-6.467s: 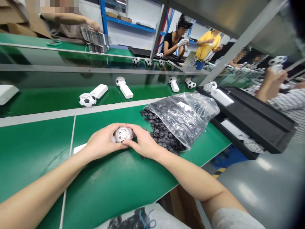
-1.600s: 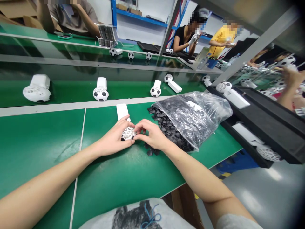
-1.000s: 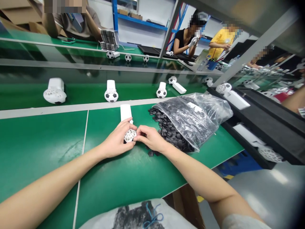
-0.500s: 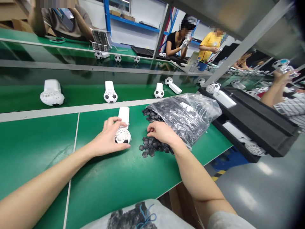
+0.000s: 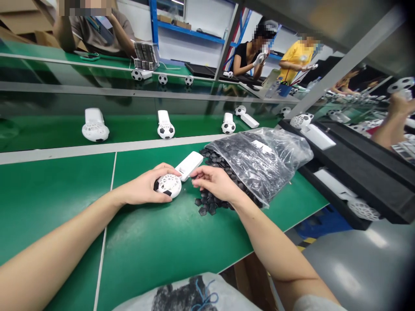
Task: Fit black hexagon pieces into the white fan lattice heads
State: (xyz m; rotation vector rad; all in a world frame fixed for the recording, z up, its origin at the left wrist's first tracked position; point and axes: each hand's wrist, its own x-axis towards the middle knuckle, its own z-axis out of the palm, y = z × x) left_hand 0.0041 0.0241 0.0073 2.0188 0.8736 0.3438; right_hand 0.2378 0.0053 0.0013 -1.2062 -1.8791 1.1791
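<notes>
The left hand (image 5: 141, 189) curls around a white lattice ball (image 5: 167, 185), only partly filled with black patches; the right hand (image 5: 215, 181), fingers loosely spread, sits just above loose black hexagons (image 5: 203, 206).

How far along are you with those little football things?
Done: the football-patterned head on a white handle on the far belt looks fully covered. In hand: your left hand grips a lattice head with a few black patches, and your right hand is over loose black hexagons. Left: the plastic bag holds many hexagons, and a bare lattice head lies by the black tray.
</notes>
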